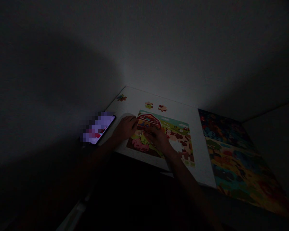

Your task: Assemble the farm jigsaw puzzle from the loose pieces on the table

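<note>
A farm-scene jigsaw puzzle [183,130] with a red barn, pigs and cows lies on a white tabletop, with a white gap in its lower right. My left hand [125,127] rests at the puzzle's left edge beside the barn, fingers loosely bent and apart. Over the middle of the puzzle is my right hand [159,138], its fingers spread and touching the picture below the barn. Dim light hides whether a piece lies under those fingertips. Beyond the puzzle are a green-and-cream loose piece [148,105], a brown-and-cream loose piece [162,108] and a dark multicoloured piece [121,98].
A phone [103,130] with a lit, partly blurred screen stands tilted at the table's left edge. Colourful animal picture sheets [233,160] lie on the right. Pale walls [159,64] close in behind the white table [202,160]. The room is very dark.
</note>
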`<move>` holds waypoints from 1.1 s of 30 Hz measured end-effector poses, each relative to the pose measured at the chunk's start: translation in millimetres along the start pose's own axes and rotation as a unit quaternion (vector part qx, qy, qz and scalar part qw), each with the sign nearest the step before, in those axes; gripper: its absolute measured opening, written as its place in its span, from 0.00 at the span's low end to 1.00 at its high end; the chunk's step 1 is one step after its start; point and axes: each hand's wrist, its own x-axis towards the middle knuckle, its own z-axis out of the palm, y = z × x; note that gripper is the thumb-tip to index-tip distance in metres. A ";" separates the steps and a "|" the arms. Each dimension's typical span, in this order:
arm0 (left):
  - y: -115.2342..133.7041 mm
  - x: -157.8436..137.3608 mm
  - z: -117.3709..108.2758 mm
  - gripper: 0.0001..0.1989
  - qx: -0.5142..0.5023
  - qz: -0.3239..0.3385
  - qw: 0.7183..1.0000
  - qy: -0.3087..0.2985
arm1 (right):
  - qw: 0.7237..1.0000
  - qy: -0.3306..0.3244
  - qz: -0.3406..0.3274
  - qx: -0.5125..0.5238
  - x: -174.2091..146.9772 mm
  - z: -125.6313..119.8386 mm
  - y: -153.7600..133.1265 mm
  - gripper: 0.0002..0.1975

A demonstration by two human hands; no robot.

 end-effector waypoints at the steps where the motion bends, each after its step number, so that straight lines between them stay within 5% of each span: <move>1: -0.2 -0.1 -0.1 0.11 -0.001 0.000 1.000 0.002 | 1.000 -0.002 -0.008 -0.009 -0.4 0.3 -0.1 0.13; 15: -0.3 -0.9 -0.9 0.12 0.005 0.000 1.000 -0.006 | 0.997 0.026 -0.051 -0.043 -5.8 3.1 -0.4 0.11; 23: -2.5 -1.3 0.3 0.12 -0.006 0.003 1.000 -0.007 | 0.985 0.057 0.025 0.163 0.0 6.7 -0.2 0.09; 33: -0.2 -0.5 -1.7 0.13 -0.002 -0.004 1.000 -0.011 | 0.996 0.035 -0.041 -0.065 -3.8 3.9 -3.4 0.09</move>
